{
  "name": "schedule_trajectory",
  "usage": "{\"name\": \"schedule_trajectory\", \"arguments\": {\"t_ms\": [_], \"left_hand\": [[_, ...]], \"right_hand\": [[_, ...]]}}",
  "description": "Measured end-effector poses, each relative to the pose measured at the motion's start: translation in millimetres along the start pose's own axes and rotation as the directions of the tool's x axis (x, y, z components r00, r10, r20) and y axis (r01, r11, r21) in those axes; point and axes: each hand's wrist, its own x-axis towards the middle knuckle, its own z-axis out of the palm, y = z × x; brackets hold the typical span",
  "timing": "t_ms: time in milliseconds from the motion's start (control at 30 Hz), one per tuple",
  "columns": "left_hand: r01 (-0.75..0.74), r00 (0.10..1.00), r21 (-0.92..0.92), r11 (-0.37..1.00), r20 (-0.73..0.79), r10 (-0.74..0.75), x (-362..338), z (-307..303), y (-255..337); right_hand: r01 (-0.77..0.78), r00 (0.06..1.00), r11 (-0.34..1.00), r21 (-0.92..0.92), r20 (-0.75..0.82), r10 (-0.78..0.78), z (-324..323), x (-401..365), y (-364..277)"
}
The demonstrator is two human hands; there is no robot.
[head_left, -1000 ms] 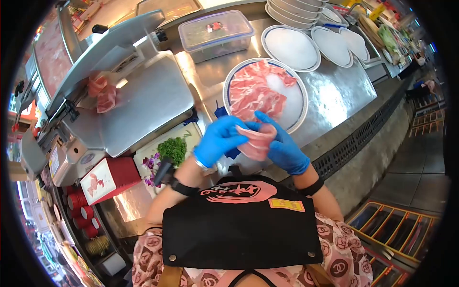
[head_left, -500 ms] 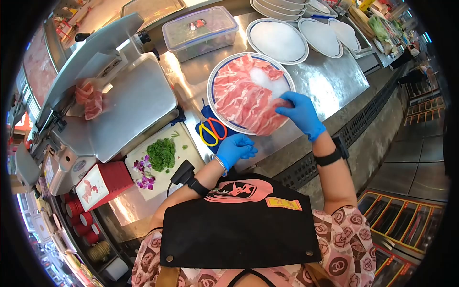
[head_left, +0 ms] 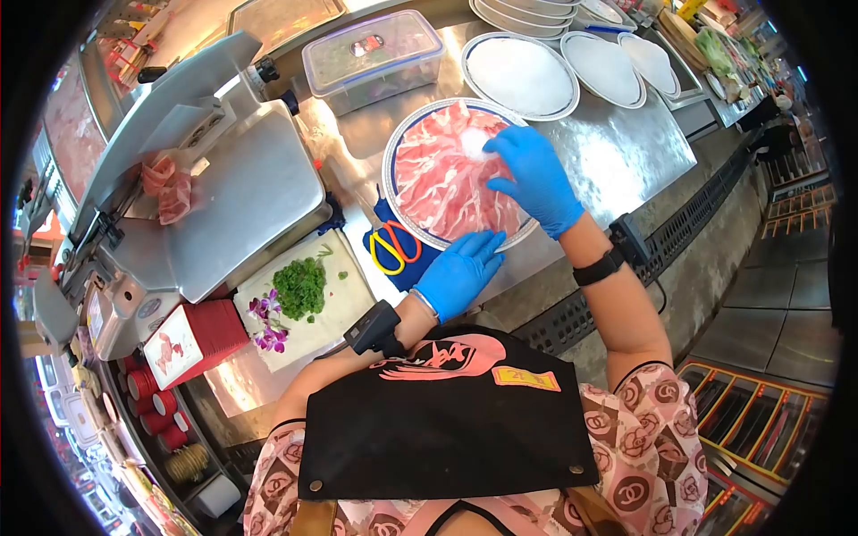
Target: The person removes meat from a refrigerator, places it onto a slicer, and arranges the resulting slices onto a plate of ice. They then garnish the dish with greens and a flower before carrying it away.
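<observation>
Thin slices of raw meat [head_left: 438, 183] are fanned out on a round plate [head_left: 390, 179] with a blue-lined rim. A small patch of white crushed ice [head_left: 474, 143] shows near the middle of the meat. Over the plate's right side is my blue-gloved right hand [head_left: 536, 179], its thumb and fingertips apart at the meat beside the ice. Any slice beneath its fingers is hidden. My blue-gloved left hand [head_left: 460, 275] rests at the plate's near rim, fingers stretched out. Close to it lie scissors [head_left: 393, 248] with yellow and red handles on a dark blue cloth.
Several ice-topped plates [head_left: 521, 76] stand beyond the meat plate, near a lidded plastic box [head_left: 374, 58]. On the left is a meat slicer [head_left: 241, 188] with a slice on it. Chopped greens [head_left: 301, 290] and purple flowers [head_left: 268, 323] lie on a white board.
My right hand has moved from the plate's right edge toward its middle, and meat now covers more ice. The left hand has moved up to the rim, its fingers straightened.
</observation>
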Motion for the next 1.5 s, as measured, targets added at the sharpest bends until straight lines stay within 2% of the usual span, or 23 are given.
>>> {"name": "schedule_trajectory", "arguments": {"t_ms": [33,67,167,200,267,300,367,400,433,533,633,767,833,867,933,967,1033,1167,1200,1267,1400,1433,1500], "left_hand": [[0.011,1.0,0.002,1.0,0.02,-0.011,0.4,-0.1,0.9],[0.011,1.0,0.002,1.0,0.021,-0.011,0.4,-0.4,1.7],[0.002,0.999,-0.029,1.0,0.046,-0.001,-1.7,-5.6,2.3],[-0.003,1.0,-0.041,0.999,0.026,0.004,-7.1,-8.9,-2.0],[0.061,0.994,-0.135,0.989,-0.079,-0.072,-19.2,-42.1,-8.3],[0.123,0.978,-0.061,0.991,-0.161,-0.132,-32.5,-57.5,-18.6],[0.245,0.928,-0.035,0.969,-0.282,-0.244,-60.2,-99.0,-44.1],[0.406,0.825,-0.388,0.827,-0.234,-0.515,-86.4,-99.9,-73.8],[0.403,0.86,0.125,0.907,-0.39,-0.328,-98.0,-147.8,-83.4],[0.7,0.669,0.301,0.648,-0.594,-0.447,-171.0,-196.4,-158.2],[0.884,0.438,0.254,0.393,-0.744,-0.504,-208.4,-231.0,-211.6],[0.856,0.511,0.438,0.276,-0.634,-0.58,-230.0,-232.0,-269.2],[0.937,0.338,0.311,0.161,-0.686,-0.644,-228.8,-227.8,-275.8],[0.937,0.34,0.308,0.167,-0.686,-0.643,-229.4,-224.6,-277.3],[0.901,0.177,-0.139,0.411,-0.747,-0.641,-210.7,-225.7,-244.6],[0.897,0.184,-0.145,0.417,-0.737,-0.651,-200.5,-221.9,-224.8],[0.449,0.316,-0.687,0.571,-0.476,-0.821,-172.5,-209.0,-172.5],[0.437,0.666,-0.851,0.291,0.089,-0.74,-116.9,-163.9,-72.3],[0.482,0.764,-0.801,0.356,0.185,-0.618,-110.7,-144.8,-66.6],[0.52,0.819,-0.799,0.304,0.363,-0.445,-96.0,-115.7,-46.8],[0.433,0.84,-0.895,-0.111,0.445,-0.31,-90.1,-60.3,-32.3],[0.433,0.84,-0.894,-0.117,0.447,-0.308,-88.0,-53.9,-30.0],[0.388,0.807,-0.877,-0.282,0.472,-0.355,-81.7,-42.6,-24.6]], "right_hand": [[0.0,1.0,1.0,0.001,0.0,0.0,1.5,-5.4,1.1],[-0.156,0.969,0.979,0.131,-0.171,0.177,5.4,-16.9,5.3],[-0.467,0.615,0.716,0.518,-0.392,0.684,34.7,-71.8,35.7],[-0.511,0.589,0.712,0.481,-0.408,0.698,49.9,-101.5,56.4],[-0.728,0.504,0.45,0.517,-0.042,0.863,66.2,-138.6,69.7],[-0.768,0.288,0.029,0.639,0.305,0.908,58.4,-131.6,51.1],[-0.659,0.307,-0.224,0.718,0.528,0.791,65.1,-133.3,24.5],[-0.659,0.326,-0.222,0.718,0.539,0.777,71.2,-131.2,18.0],[-0.573,0.299,-0.288,0.767,0.523,0.798,76.2,-130.6,13.3],[-0.445,0.28,-0.383,0.81,0.532,0.799,83.3,-130.2,-12.9],[-0.339,0.354,-0.598,0.726,0.688,0.634,101.1,-136.1,-36.9],[-0.515,0.465,-0.595,0.617,0.784,0.411,98.4,-119.5,-83.5],[-0.716,0.639,-0.155,0.681,0.728,0.248,92.7,-116.2,-99.6],[-0.715,0.638,-0.153,0.682,0.726,0.255,87.2,-111.7,-104.5],[-0.791,0.497,-0.26,0.554,0.829,0.256,71.0,-99.3,-114.7],[-0.791,0.487,-0.266,0.55,0.831,0.271,66.2,-92.8,-118.7],[-0.674,0.688,-0.083,0.734,0.665,0.292,56.0,-75.8,-123.4],[-0.48,0.833,0.091,0.872,0.421,0.359,46.7,-38.9,-138.6],[-0.413,0.88,0.19,0.891,0.336,0.336,45.4,-36.9,-136.1],[-0.49,0.866,0.288,0.822,0.423,0.266,34.5,-39.3,-129.9],[-0.515,0.853,0.525,0.678,0.465,0.236,28.8,-52.1,-107.7],[-0.538,0.839,0.381,0.752,0.434,0.329,35.0,-55.0,-98.2],[-0.506,0.841,0.402,0.763,0.332,0.427,34.8,-51.7,-75.1]]}}
